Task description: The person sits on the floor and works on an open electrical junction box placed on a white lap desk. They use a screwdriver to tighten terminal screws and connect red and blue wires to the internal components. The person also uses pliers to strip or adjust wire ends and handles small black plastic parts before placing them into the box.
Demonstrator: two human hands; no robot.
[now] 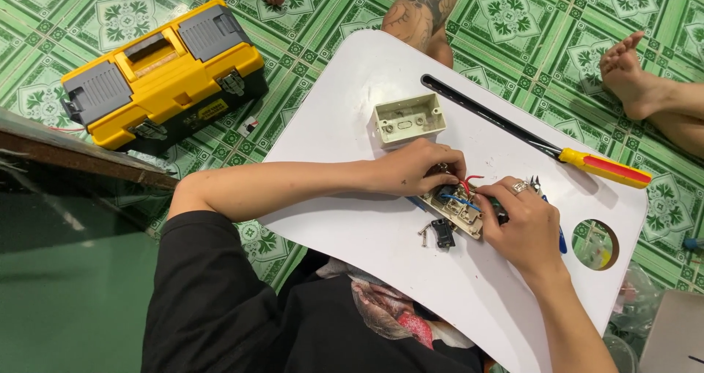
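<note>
Both hands pinch the switch plate (456, 206) at table (367, 87) centre: left hand (414, 169) at 10 o'clock on the wires (469, 186), right hand (522, 222) gripping the 3 o'clock edge. Light, rigid plastic, fragile terminals; hold by edges.

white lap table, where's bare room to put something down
Bare patches on the white lap table: the top left corner beside the empty wall box, and the near edge below the loose screws. Crowded where both hands hold the switch plate, and along the screwdriver.
</note>
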